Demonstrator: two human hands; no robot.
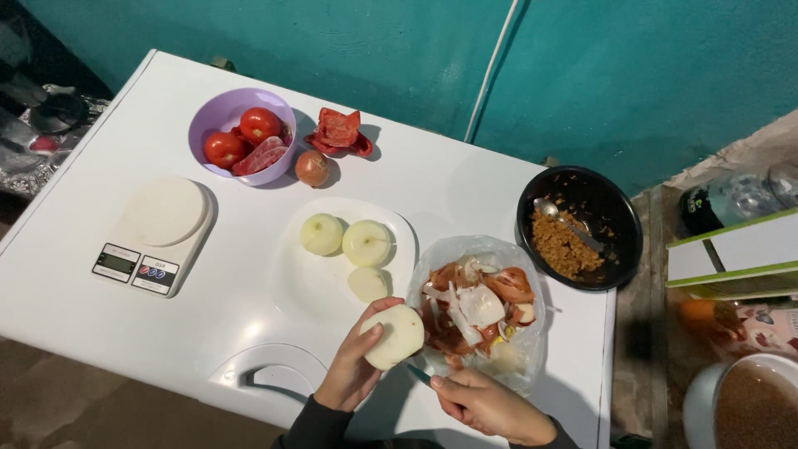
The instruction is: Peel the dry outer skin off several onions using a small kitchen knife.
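i read left to right. kitchen scale [154,235] sits far left, then purple bowl [208,112] with tomatoes. white plate [320,278] carries three peeled onions. left hand [353,374] is clamped on a peeled onion [395,335], its long axis tilted up-right, just left of the peel bag [532,333]. right hand [486,403] is curled around a knife [418,374]; only a bit of the knife shows, pointing up-left toward the onion. black pan [619,220] lies right.

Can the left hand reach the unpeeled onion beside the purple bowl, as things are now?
Probably not at once: the left hand is shut on a peeled onion. The unpeeled onion lies by the purple bowl, beyond the white plate; nothing tall blocks the path.
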